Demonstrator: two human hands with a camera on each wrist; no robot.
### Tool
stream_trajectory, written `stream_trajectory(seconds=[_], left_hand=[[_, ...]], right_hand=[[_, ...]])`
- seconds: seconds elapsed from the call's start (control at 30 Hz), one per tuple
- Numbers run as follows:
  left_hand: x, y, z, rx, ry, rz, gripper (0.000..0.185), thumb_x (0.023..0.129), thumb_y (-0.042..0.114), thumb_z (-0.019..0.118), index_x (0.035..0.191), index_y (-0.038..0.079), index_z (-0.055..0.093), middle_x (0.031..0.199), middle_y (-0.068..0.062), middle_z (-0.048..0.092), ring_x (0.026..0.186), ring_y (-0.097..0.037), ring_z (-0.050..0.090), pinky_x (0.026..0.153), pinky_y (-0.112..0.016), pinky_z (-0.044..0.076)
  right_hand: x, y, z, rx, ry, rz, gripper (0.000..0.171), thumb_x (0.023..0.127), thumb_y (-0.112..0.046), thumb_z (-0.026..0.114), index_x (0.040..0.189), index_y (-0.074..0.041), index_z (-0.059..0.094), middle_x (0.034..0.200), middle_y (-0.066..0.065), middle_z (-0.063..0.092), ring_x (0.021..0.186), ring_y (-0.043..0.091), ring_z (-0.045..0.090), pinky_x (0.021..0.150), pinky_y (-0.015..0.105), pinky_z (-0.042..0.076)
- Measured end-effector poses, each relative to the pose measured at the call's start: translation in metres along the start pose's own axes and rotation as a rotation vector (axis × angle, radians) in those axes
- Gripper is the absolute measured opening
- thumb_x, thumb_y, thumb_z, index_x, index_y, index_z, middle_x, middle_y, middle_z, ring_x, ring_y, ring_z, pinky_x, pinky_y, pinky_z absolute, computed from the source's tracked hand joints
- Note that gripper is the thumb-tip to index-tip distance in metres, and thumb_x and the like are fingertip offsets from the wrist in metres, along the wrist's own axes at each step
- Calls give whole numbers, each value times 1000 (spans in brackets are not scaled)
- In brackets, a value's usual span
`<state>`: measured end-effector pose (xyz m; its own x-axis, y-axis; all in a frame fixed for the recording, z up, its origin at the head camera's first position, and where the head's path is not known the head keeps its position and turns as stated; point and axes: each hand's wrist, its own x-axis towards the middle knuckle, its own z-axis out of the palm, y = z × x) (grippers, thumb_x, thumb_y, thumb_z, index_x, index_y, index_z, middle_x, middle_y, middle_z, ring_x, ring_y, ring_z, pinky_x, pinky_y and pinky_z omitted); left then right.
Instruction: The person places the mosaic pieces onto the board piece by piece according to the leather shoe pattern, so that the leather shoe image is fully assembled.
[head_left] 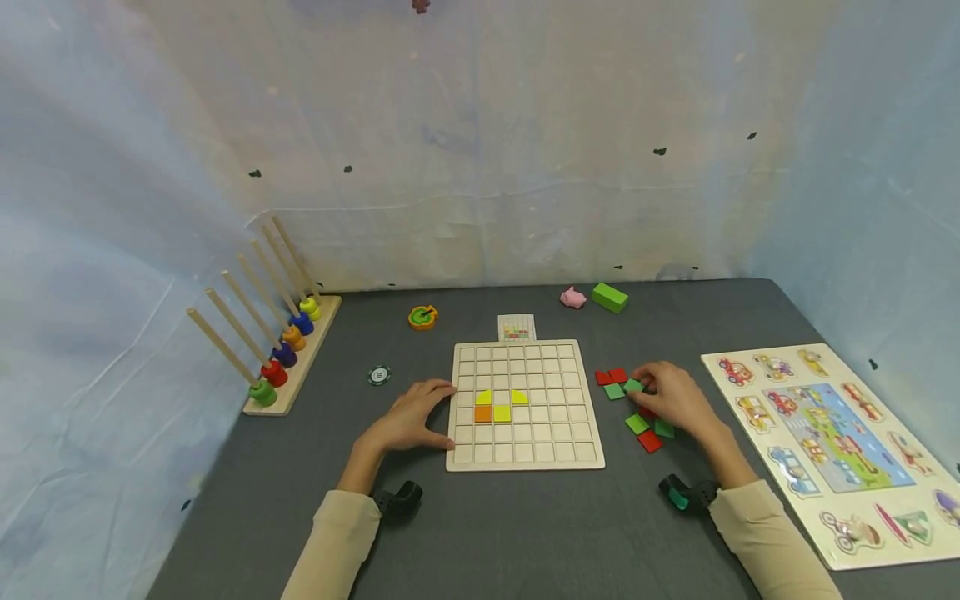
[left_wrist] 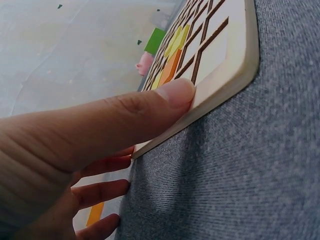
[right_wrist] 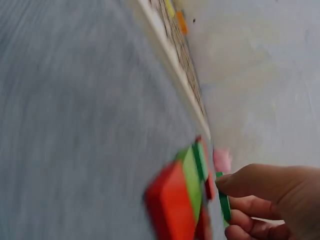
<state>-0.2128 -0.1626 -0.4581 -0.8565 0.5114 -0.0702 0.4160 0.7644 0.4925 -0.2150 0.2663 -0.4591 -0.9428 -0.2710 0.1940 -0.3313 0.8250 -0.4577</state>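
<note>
Under the left hand [head_left: 408, 421] lies the left edge of the grid board [head_left: 525, 404]; its thumb [left_wrist: 165, 97] presses flat on the board's rim, the other fingers spread along the edge, holding nothing. Just right of that hand, inside the grid, sit three yellow tiles and one orange [head_left: 483, 413].

Beyond the board's far side, the right hand [head_left: 671, 396] rests among loose red and green tiles [head_left: 637, 423], its fingertips pinching a green tile [head_left: 633, 385]; the wrist view is blurred, so how firm that hold is I cannot tell.

Risks, as I judge them: the tile is thin and held by its edge, so it could slip and drop among the others. The hand sits over the pile and could scatter tiles when lifting. If the left hand eases, a nudge could slide the board and shake the placed tiles.

Writing: a small pattern card [head_left: 517, 327] beyond the board and a round token [head_left: 379, 375] past the left hand bear marks too small to read.
</note>
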Motion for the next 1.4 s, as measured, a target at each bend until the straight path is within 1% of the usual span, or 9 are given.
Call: stream_trajectory(seconds=[0.1,0.2,0.3,0.43,0.6,0.73,0.97,1.07,1.4], left_hand=[[0,0,-1,-1,-3,-3,88,67,42,82,139,9,43,141,-9,39,130,-31,32,103,-55,27],[0,1,-1,-1,-4,-6,89,67,42,82,139,9,43,141,-8,39,131,-31,32,103,-55,26],[0,1,-1,1,-3,-4,89,67,42,82,139,9,43,142,-8,39,131,-31,32,103,-55,27],[1,0,0,3,-6,-2,89,67,43,82,139,10,43,142,-8,38,131,-31,32,103,-55,27],[0,1,0,-3,-5,1,88,67,42,82,139,10,43,141,-8,39,131,-31,32,102,-55,27],[0,0,0,-6,0,9,87,68,42,82,139,10,43,141,-8,39,130,-31,33,102,-56,27],[0,-1,0,-10,1,15,87,67,41,82,139,10,44,141,-8,39,130,-31,32,102,-56,27],[0,0,0,-11,-1,13,87,67,42,82,138,10,44,141,-8,39,130,-31,32,102,-55,28],[0,-1,1,-10,2,3,87,67,42,82,138,10,44,141,-7,39,130,-30,32,102,-55,27]], right_hand=[[5,-17,5,25,13,-55,25,80,-13,72,101,0,67,90,11,60,77,22,57,67,37,47],[11,-40,16,58,8,-152,26,80,-16,74,102,-4,68,92,7,60,79,20,57,67,35,47],[17,-63,31,94,-27,-243,26,80,-18,74,102,-7,68,93,5,60,80,17,58,68,31,48],[23,-94,51,119,-90,-334,26,80,-19,74,102,-9,68,94,2,61,80,14,58,70,28,49],[29,-126,73,118,-113,-405,25,80,-22,74,102,-11,67,94,-1,62,81,11,57,71,27,48],[31,-144,86,126,-106,-458,21,79,-23,75,95,-13,67,92,-3,62,80,10,56,70,25,47],[30,-155,101,107,-75,-547,12,78,-25,76,84,-17,69,88,-6,61,85,8,56,75,25,48],[30,-155,103,94,-61,-556,11,78,-25,76,82,-17,69,89,-5,61,87,9,56,77,26,48],[30,-155,103,83,-35,-545,6,79,-20,75,82,-17,71,87,-4,59,82,8,53,72,24,47]])
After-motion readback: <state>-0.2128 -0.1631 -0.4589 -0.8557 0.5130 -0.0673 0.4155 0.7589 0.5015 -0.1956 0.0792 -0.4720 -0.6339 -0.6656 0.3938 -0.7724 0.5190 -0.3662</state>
